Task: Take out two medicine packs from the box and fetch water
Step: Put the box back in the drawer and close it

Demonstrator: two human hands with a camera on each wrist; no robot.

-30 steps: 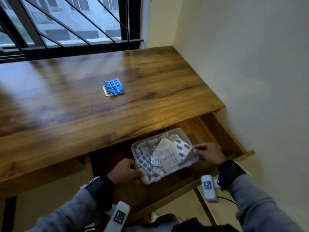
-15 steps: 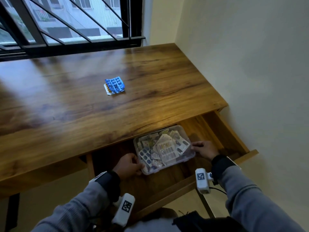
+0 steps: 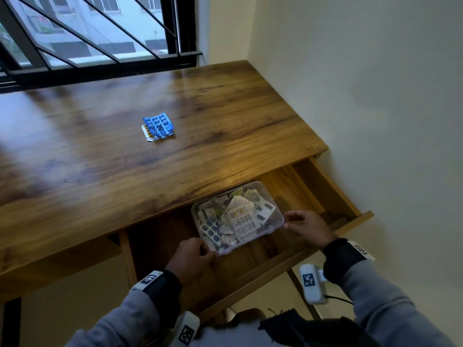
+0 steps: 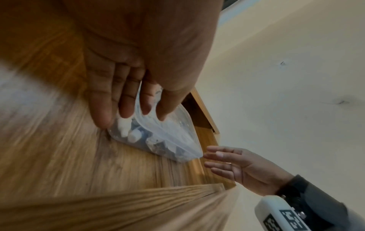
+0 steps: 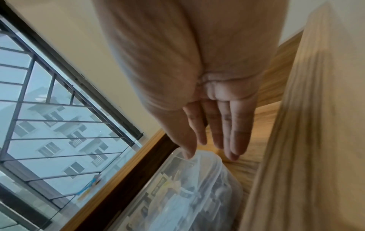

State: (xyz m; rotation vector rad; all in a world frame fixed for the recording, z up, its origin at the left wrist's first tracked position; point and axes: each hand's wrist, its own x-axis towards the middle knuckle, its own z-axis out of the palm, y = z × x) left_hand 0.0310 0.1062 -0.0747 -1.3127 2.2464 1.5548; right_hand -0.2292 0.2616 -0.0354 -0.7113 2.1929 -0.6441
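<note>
Inside the open drawer (image 3: 323,196), lidded clear box (image 3: 237,216) of blister packs between two flat-fingered hands.

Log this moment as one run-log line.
left hand: touching box near corner | right hand: open at far end | box: in open drawer | packs: on desk | water: unseen

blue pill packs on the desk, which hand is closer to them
Left. The left hand is at the near left corner of the clear box in the drawer, on the side toward the blue pill packs. The right hand is at the box's right end, farther away.
</note>
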